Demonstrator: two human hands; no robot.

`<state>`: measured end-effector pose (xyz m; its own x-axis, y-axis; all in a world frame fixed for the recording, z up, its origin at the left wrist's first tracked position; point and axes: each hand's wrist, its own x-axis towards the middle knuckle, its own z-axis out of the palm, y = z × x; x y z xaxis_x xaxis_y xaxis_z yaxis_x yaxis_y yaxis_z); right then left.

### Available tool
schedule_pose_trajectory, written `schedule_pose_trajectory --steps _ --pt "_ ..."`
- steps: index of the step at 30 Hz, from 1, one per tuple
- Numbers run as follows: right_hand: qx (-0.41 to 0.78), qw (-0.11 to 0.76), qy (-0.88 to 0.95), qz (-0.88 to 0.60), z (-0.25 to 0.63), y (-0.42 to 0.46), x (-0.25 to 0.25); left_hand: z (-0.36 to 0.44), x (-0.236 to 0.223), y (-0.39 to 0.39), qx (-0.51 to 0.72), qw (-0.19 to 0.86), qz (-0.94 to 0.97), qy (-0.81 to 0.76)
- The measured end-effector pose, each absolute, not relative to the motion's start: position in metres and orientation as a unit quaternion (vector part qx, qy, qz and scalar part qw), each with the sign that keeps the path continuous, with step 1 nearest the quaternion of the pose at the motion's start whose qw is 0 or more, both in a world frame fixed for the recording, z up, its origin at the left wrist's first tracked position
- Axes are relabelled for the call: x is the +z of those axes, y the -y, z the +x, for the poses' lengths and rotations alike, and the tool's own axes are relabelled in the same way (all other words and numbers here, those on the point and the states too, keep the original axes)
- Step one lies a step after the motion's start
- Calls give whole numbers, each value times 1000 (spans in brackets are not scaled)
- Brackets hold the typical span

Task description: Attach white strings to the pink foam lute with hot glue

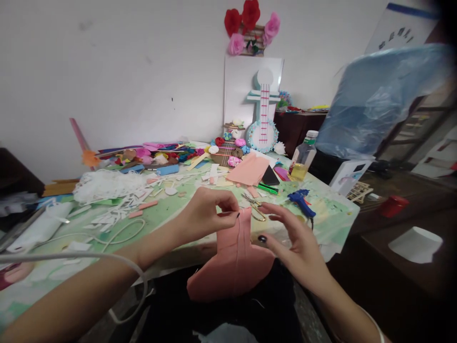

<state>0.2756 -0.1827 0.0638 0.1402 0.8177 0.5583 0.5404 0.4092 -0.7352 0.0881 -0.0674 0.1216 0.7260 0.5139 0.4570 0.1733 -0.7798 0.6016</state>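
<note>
A pink foam sheet, folded into pleats at its top, stands upright over my lap at the table's front edge. My left hand pinches the sheet's top edge between thumb and fingers. My right hand is beside the sheet's right side, thumb touching it and fingers spread apart. Scissors lie on the table just behind both hands.
A blue glue gun, a bottle of yellow liquid, more pink sheets, paper flowers, white scraps and a white cable crowd the green table. A blue plastic bag hangs at the right.
</note>
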Motion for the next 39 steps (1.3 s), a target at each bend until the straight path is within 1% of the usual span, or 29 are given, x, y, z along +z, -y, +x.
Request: schedule_pose_trajectory --steps 4,7,10,16,21,25,34,39 --pt "232 565 616 -498 253 162 55 83 127 70 287 298 889 -195" --pt "314 610 564 -459 240 154 46 84 130 67 259 338 882 -204" --pt "348 642 533 -428 232 153 42 85 135 64 233 386 870 -201" --pt "375 643 516 -424 230 155 42 86 141 58 202 439 853 -199" --pt "395 645 506 -414 235 156 40 87 131 51 202 506 814 -200" --pt "396 645 501 -418 238 157 35 87 120 51 241 543 778 -204" --pt "364 631 504 -464 239 168 36 94 81 74 394 554 694 -236" --pt "356 609 524 -476 246 187 38 93 70 89 408 567 700 -148"
